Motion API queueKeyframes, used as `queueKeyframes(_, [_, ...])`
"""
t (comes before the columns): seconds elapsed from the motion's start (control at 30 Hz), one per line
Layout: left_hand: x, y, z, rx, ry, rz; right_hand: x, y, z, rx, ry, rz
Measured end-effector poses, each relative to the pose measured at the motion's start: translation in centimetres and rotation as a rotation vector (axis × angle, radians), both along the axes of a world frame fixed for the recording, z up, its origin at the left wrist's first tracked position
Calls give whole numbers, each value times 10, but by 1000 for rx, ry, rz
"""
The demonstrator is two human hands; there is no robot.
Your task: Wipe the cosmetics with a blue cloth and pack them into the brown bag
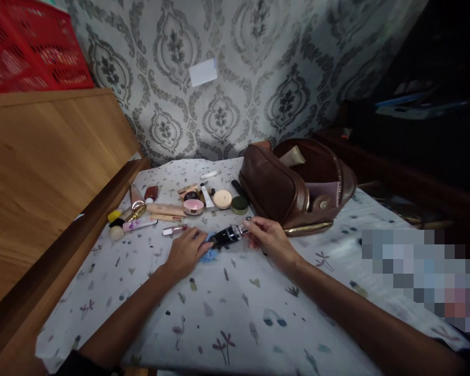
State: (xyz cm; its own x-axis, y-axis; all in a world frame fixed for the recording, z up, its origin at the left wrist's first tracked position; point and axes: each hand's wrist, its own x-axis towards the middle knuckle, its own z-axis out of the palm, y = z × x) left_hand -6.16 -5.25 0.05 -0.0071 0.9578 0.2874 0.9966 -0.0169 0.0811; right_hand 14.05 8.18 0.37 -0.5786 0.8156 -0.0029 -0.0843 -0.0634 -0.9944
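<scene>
A black cosmetic bottle [226,236] with pale lettering and a silver end lies almost level between my hands, just above the table cover. My right hand [269,239] is closed, pinching the silver end with thumb and fingers. At the black end, my left hand [186,251] is closed on a crumpled blue cloth [209,255], which touches the bottle; part of the cloth is hidden under the fingers. Just beyond my left hand lies a clear lip gloss tube [174,230]. A pink compact [193,207] and a round beige compact [222,199] sit farther back.
An unzipped brown leather bag [272,190] stands at the back right, with a beige tube [293,156] in it. More cosmetics, including a purple-white tube [139,224], spread to the left. A wooden panel [58,183] borders the left; a red basket [35,47] sits above.
</scene>
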Motion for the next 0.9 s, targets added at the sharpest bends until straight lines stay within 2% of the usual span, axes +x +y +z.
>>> queueKeyframes(0.33, [9, 12, 6, -126, -150, -94, 0, -3, 2, -32, 42, -2])
queueKeyframes(0.63, [15, 13, 8, -142, -323, -182, 4, -9, 22, 67, 167, 90])
queueKeyframes(0.73, [31, 14, 19, -112, -389, -219, 14, -9, 37, 102, 196, 71])
queueKeyframes(0.9, [71, 33, 53, -63, -468, -288, 56, -3, 76, 184, 210, 24])
